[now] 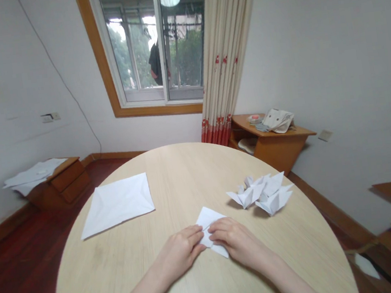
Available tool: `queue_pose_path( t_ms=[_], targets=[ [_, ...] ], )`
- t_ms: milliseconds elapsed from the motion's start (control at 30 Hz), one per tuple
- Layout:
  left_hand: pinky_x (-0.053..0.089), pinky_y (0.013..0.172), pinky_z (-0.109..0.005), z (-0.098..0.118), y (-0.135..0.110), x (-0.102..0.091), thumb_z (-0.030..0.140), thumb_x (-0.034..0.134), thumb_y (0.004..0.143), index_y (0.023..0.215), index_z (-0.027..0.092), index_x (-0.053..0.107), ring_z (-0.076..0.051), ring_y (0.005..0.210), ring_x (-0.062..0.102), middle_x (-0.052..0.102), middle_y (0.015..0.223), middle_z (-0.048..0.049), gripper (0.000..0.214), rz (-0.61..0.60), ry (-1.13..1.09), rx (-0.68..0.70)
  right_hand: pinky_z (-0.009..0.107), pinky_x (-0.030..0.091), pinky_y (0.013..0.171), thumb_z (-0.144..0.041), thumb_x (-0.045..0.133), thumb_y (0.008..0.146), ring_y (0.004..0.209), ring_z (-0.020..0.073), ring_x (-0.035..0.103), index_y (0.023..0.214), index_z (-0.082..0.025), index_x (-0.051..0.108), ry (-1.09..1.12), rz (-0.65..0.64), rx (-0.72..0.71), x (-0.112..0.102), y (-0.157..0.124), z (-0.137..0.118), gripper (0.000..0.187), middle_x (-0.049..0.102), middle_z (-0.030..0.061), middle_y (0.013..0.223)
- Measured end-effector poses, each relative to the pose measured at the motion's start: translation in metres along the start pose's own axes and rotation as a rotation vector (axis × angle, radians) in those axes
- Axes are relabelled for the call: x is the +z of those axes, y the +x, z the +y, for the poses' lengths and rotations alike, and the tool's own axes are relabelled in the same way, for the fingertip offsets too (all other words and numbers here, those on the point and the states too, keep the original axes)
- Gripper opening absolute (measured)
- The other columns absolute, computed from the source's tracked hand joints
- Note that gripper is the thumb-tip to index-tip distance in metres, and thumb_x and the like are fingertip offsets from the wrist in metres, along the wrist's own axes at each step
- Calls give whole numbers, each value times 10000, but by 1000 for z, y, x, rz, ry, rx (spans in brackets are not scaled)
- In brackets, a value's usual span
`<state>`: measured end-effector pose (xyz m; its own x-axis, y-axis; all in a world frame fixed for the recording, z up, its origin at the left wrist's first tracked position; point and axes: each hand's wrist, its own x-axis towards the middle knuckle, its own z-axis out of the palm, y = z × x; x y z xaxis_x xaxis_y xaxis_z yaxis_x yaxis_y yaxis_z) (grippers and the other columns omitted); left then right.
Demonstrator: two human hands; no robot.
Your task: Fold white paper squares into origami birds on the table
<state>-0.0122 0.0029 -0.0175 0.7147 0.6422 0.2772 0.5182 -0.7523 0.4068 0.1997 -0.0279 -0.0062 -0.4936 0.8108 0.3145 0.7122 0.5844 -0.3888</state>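
Observation:
A small folded white paper (208,218) lies on the round wooden table (171,178) near its front middle. My left hand (180,250) rests on the paper's left lower part with its fingers curled and pressed onto it. My right hand (234,240) presses the paper's right lower part, fingers bent and meeting the left hand's fingertips. Only the paper's far corner and a bit of its near edge show.
A larger white sheet (118,203) lies flat at the table's left. Folded paper figures (262,193) sit at the right. Low wooden cabinets stand at the left wall (59,183) and under the curtain (274,145). A window is behind.

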Motion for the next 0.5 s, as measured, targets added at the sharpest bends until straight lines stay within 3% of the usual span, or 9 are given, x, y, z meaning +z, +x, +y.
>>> queue_pose_path(
  t_ms=[233,500],
  targets=[
    [506,957,-338,3,2,-1,220,507,934,1135,207,625,-198,1097,626,667,1189,-66,233,18,-7,22,343,447,892,-69,480,895,985,188,596,908,-189,668,-26,-10,16,-4,3,-6,223,695,59,994],
    [505,953,-325,2,2,0,199,482,932,1201,196,555,-191,1104,610,583,1269,-80,278,56,-113,-88,383,449,916,-97,434,916,996,222,550,908,-171,607,-17,3,56,-4,5,-14,189,633,83,995]
  ],
)
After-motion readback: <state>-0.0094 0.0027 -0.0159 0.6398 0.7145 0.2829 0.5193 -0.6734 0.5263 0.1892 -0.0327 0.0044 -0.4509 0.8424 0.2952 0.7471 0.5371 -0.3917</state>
